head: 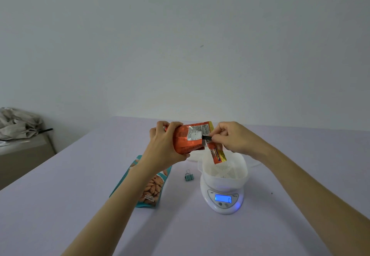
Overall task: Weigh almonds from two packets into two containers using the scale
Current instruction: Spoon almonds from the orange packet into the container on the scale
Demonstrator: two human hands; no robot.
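My left hand (165, 147) grips an orange almond packet (190, 138) held sideways above the table. My right hand (232, 137) pinches a black binder clip (206, 138) at the packet's folded top, whose loose flap (218, 155) hangs over a white container (225, 170). That container stands on a white scale (222, 197) whose blue display reads 0. A teal almond packet (149, 187) lies flat on the table under my left forearm. Behind the scale, part of another white container (195, 158) shows.
A teal binder clip (188, 175) lies on the lilac table (80, 185) between the teal packet and the scale. At the far left a low cabinet (24, 155) carries crumpled cloth (18, 123). A plain wall rises behind the table.
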